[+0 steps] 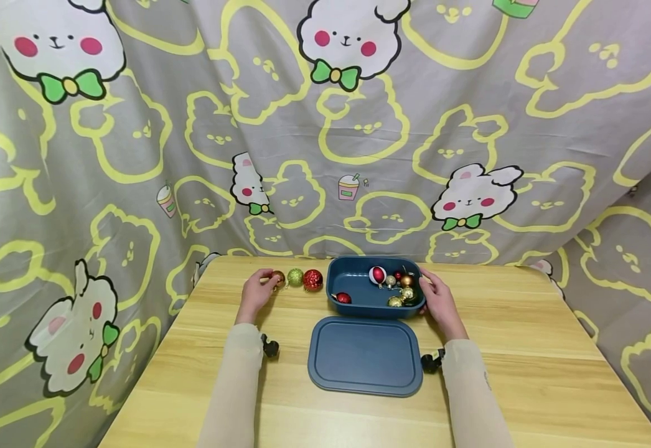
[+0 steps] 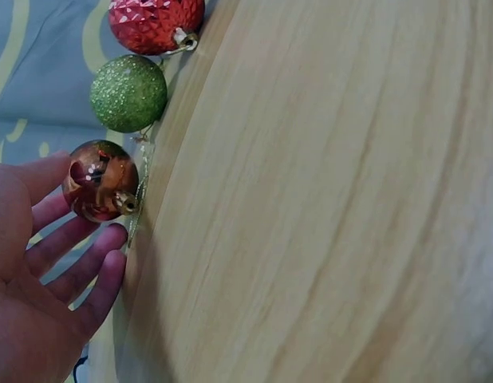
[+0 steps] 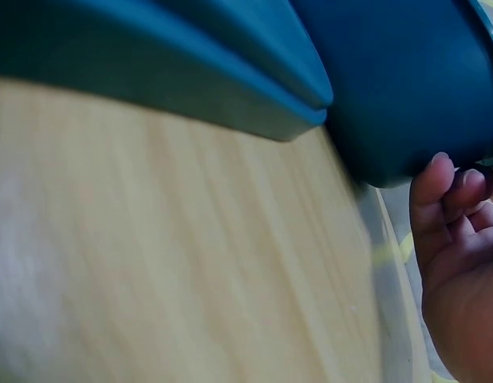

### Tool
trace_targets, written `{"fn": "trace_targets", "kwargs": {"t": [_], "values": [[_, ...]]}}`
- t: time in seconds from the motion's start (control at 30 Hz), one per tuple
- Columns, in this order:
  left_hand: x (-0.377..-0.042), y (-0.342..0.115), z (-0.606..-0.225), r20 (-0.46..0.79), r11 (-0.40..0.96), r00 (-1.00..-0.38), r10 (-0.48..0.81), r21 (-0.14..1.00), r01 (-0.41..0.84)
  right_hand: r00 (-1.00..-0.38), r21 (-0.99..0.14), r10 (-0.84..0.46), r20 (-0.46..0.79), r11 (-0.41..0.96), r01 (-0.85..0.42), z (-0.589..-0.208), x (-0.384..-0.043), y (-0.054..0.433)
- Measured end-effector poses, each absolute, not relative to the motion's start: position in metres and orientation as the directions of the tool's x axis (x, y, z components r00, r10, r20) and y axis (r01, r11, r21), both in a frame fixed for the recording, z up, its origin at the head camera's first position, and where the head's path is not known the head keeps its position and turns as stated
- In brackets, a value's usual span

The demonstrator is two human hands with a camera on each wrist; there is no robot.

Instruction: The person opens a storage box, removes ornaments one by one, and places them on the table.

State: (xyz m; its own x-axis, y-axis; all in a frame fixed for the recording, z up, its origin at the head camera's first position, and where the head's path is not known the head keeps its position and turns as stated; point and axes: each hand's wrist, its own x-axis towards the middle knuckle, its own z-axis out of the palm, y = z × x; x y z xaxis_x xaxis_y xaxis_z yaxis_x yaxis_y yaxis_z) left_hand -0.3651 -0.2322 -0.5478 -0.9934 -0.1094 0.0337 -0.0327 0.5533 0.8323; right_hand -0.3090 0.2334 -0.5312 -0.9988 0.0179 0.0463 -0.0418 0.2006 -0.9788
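Here's the curtain, grey with yellow outlines and white rabbits, hanging behind the wooden table, and the table's far edge runs right along its foot. Wide wood opens out to the right of the right arm, with another good stretch left of the left arm. Now the blue lid, lying flat between the two sleeves, rounded corners all round, room on either side of it! Just beyond sits the blue box, open side up, close to the table's far edge.

To the right hand: it's gripping the box's right end, thumb against the outer wall, fingers curled near the rim. Over on the left, the left hand has thumb and forefinger pinching a shiny brown bauble, the other fingers loosely bent. That bauble is at the left end of a short row, a glittery green bauble just beside it, then a faceted red bauble, with a narrow gap before the box's left wall.

Inside, a cluster of baubles crowds the right end; a lone red ornament hugs the near left corner, bare floor between them.
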Motion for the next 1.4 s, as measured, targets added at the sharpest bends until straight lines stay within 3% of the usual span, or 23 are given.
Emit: {"fn": "trace_targets", "kwargs": {"t": [0.47,0.73,1.13,1.4], "values": [[-0.362,-0.234,-0.54,0.054,0.546,-0.991,-0.126,0.837,-0.023,-0.999,-0.973,0.012,0.051,0.225,-0.047,-0.533,-0.313,0.233],[-0.367,-0.219,-0.527,0.212,0.541,-0.968,-0.132,0.834,0.109,-0.998,-0.976,0.045,0.045,0.215,-0.034,-0.564,-0.329,0.241],[-0.356,-0.14,-0.49,0.389,0.441,-0.915,0.106,0.807,0.393,-0.998,-0.973,0.046,0.051,0.227,-0.039,-0.567,-0.327,0.239],[-0.344,-0.09,-0.487,0.362,0.424,-0.883,0.3,0.778,0.463,-0.996,-0.972,0.052,0.074,0.229,-0.06,-0.568,-0.329,0.241]]}}
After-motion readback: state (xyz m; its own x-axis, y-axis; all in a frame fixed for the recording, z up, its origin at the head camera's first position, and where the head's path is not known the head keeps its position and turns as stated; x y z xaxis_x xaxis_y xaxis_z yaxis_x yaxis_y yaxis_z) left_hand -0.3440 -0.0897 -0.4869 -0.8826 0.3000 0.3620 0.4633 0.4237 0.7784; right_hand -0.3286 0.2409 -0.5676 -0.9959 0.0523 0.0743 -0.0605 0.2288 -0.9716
